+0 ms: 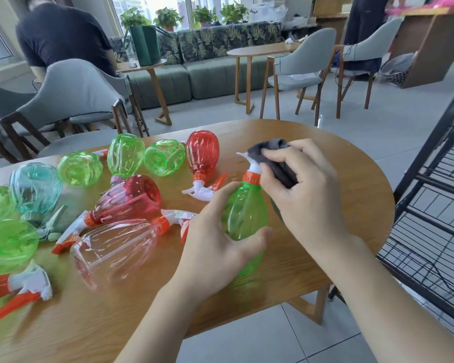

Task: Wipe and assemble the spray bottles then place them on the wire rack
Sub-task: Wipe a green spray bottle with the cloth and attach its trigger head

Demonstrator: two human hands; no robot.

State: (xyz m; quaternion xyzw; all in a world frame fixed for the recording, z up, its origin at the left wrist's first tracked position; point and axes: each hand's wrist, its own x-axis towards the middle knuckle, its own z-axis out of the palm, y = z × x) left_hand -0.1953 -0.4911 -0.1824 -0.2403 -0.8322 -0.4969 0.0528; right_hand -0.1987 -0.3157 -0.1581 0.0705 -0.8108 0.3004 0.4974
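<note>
Six green spray bottles [245, 213], two red spray bottles [203, 153], one teal bottle [34, 188], one clear bottle [116, 247], one dark cloth [273, 158], one wire rack [435, 205].

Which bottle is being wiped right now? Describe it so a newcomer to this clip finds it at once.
Start at the wooden table and go to its right side, beside the black wire rack. The green spray bottle there is gripped by the left hand, while the right hand presses a dark cloth on its white nozzle. Every other bottle lies unheld further left.

Dark cloth [273, 155] hides the green bottle's spray head [254, 167]; wire rack [435, 205] cut off right
</note>
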